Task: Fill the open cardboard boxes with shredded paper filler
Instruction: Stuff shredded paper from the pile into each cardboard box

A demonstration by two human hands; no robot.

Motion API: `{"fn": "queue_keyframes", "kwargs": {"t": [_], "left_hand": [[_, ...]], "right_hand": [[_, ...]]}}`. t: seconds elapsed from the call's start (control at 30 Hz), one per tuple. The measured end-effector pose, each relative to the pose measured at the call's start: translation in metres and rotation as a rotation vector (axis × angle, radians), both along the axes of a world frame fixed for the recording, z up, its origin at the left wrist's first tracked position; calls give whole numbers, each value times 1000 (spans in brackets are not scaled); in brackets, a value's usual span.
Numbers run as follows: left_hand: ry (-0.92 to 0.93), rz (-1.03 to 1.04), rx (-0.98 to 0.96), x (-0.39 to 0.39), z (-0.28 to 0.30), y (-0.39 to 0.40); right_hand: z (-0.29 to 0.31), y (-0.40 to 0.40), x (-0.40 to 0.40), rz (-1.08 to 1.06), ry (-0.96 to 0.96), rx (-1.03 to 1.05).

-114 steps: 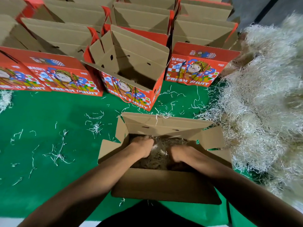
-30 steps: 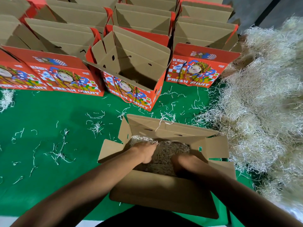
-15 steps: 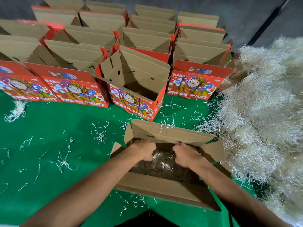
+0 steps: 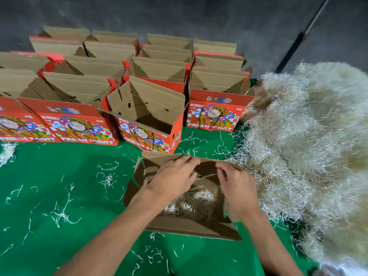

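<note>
Clearly the risk sits at the near box (image 4: 185, 226), at 6 o'clock on the green cloth (image 4: 59, 176). Its shredded paper filler (image 4: 191, 202) covers only the bottom. The left hand (image 4: 173, 178) lies with fingers nearly straight on the far flap (image 4: 159, 158); the right hand (image 4: 237, 186) has curled fingers, though what they pinch I cannot tell. Folding flaps now could trap loose strands or shut it underfilled. The filler heap (image 4: 308, 146) lies at 3 o'clock, and the empty fruit boxes (image 4: 147, 120) at 12.

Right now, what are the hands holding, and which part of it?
Both the left hand and right hand are at the far top flap of the open brown cardboard box; motion blur hides the exact grip.
</note>
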State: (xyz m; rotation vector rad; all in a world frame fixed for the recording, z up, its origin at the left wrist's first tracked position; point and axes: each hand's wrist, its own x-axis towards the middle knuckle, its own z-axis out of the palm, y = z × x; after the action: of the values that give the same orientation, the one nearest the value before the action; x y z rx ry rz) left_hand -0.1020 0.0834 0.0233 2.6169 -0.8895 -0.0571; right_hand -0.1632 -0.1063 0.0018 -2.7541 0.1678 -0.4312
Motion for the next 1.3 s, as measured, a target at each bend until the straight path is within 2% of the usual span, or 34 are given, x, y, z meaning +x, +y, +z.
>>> {"fn": "queue_keyframes", "kwargs": {"t": [0.07,0.2,0.33,0.4,0.5,0.6,0.93,1.07,1.2,1.3], "left_hand": [[-154,-18,-46,-6,-1,-10],[-344,-1,-82,-7,-8,-29],[-352,0,-17,-4,-15,-42],[-311,9,29,-2,-19,-46],[-260,19,75,-1,-23,-49],[-233,18,96,-2,-25,-49],[-231,50,-7,-4,-16,-34],[-237,92,4,-1,-21,-20],[-251,156,21,0,-23,-4],[-257,191,52,1,-23,13]], "right_hand": [[4,-6,-5,-39,-41,-23],[1,-19,-12,-96,-129,-50],[-11,-27,-23,-185,-138,255],[-17,-31,-27,-224,-24,370],[-21,-37,-28,-262,344,582],[-22,-36,-27,-309,487,779],[-24,13,-7,-179,471,797],[-29,49,3,-148,483,783],[-24,91,5,-86,370,852],[-25,121,10,-113,409,878]]}}
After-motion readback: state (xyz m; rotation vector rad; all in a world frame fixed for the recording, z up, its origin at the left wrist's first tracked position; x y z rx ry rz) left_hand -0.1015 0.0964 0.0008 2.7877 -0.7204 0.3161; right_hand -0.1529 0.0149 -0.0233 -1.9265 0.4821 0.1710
